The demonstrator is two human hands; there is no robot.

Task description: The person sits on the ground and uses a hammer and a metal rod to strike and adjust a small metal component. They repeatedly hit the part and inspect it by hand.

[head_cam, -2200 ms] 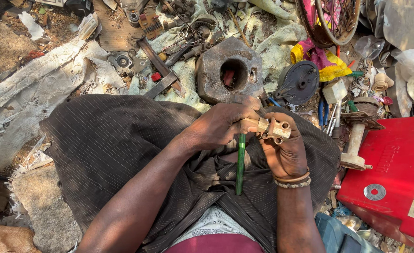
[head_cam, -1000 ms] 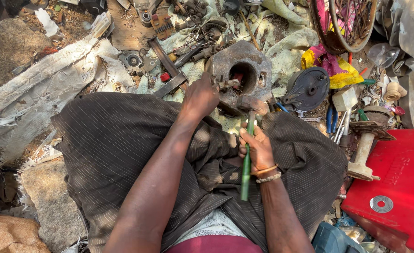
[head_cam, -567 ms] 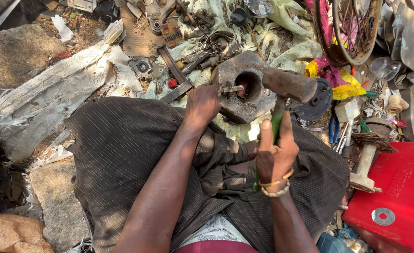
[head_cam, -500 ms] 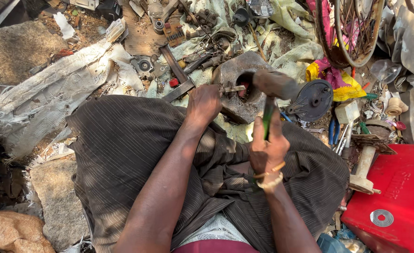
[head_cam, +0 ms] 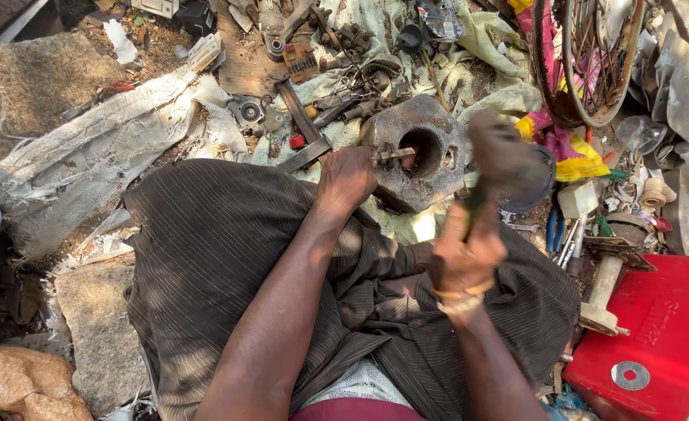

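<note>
Left hand (head_cam: 347,178) closed around a small metal piece (head_cam: 395,153), held on top of the holed metal block (head_cam: 422,156) on the ground ahead. Right hand (head_cam: 463,253) clenched on a green-handled hammer (head_cam: 500,160), head blurred above the block.
</note>
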